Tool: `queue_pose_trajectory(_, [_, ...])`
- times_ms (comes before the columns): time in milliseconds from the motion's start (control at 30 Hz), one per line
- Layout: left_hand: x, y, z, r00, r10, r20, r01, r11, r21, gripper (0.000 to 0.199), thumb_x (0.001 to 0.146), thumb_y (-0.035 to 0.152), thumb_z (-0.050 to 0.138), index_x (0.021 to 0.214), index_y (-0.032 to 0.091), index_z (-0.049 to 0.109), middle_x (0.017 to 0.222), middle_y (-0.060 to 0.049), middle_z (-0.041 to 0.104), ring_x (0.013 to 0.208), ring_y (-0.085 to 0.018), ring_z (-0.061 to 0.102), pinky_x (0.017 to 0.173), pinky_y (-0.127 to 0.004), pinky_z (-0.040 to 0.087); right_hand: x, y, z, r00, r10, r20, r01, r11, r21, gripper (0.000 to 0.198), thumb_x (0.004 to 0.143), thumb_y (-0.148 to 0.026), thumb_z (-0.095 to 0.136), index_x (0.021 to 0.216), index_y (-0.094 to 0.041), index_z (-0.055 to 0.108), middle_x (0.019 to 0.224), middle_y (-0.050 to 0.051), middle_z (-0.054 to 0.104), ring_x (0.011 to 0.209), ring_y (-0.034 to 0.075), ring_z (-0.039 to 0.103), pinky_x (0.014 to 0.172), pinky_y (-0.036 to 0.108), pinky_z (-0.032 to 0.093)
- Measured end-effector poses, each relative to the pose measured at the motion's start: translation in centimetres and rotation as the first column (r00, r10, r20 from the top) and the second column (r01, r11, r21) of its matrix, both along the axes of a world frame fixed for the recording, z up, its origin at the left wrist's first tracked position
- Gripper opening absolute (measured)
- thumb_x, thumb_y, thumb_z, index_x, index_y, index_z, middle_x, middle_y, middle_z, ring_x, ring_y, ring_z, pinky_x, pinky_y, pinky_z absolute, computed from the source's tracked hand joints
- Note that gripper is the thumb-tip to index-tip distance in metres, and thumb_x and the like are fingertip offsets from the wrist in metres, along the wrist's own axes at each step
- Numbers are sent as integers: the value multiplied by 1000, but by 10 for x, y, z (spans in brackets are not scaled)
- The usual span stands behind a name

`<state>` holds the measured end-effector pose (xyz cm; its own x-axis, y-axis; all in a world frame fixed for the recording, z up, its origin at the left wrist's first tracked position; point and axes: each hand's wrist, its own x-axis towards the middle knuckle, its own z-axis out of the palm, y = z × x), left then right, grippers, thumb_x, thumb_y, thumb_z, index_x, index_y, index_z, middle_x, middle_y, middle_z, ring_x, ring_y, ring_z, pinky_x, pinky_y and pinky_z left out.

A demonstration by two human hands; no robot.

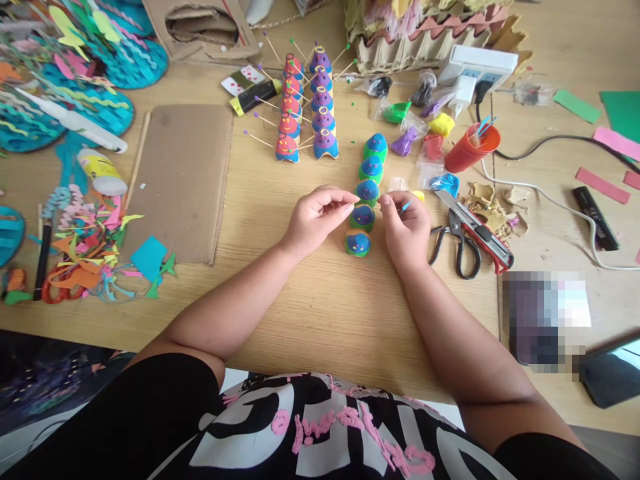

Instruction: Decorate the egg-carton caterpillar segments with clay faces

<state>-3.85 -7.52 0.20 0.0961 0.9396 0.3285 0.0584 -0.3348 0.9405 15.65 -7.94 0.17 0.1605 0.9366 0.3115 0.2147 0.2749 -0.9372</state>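
I find the left hand (320,217) pinched narrow, contents unclear; right hand (407,227) curled on a blue stick (406,207). Blue-green row (367,192) appears light, dentable: grip its lower edges.

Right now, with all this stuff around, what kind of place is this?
Probably a craft-making spot, though I can't tell whether it's a home or classroom: there are bright paper scraps, scissors, and a row of blue-and-green bumps with little faces.

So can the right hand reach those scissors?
Probably yes: the scissors lie beside the right hand with nothing visible between, though that hand seems to hold a blue stick and the utility knife may overlap them.
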Motion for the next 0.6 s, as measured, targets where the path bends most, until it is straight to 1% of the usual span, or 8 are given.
queue_pose_trajectory(200, [1, -1, 2, 1000, 1, 26, 0, 999, -42, 22, 91, 43, 84, 98, 22, 83, 94, -3, 81, 85, -14, 73, 77, -27, 58, -1, 0, 0, 1000, -8, 5, 8, 1000, -15, 52, 96, -74, 69, 84, -24, 70, 77, -2, 67, 71, 14, 57, 72, 33, 47])
queue_pose_trajectory(333, [1, -1, 2, 999, 4, 48, 0, 998, -70, 23, 90, 44, 86, 96, 22, 80, 90, -2, 79, 80, -13, 71, 74, -26, 57, -1, 0, 0, 1000, -7, 5, 7, 1000, -10, 54, 95, -77, 68, 83, -24, 69, 76, -2, 66, 70, 14, 55, 69, 33, 46])
queue_pose_trajectory(467, [2, -1, 1, 999, 14, 40, -10, 996, -83, 31, 88, 52, 87, 94, 23, 77, 90, -2, 78, 78, -13, 69, 72, -27, 56, -1, -1, 2, 1000, 1, 24, 0, 1000, -18, 55, 95, -78, 67, 83, -24, 68, 76, -2, 65, 70, 14, 55, 69, 33, 46])
queue_pose_trajectory(600, [2, -1, 3, 997, 12, 73, -6, 997, -83, 42, 86, 63, 87, 90, 23, 76, 88, -2, 77, 79, -13, 69, 74, -26, 57, -1, -1, 3, 999, 4, 38, -3, 1000, -24, 55, 96, -77, 66, 84, -24, 68, 75, -2, 64, 70, 14, 55, 69, 33, 46])
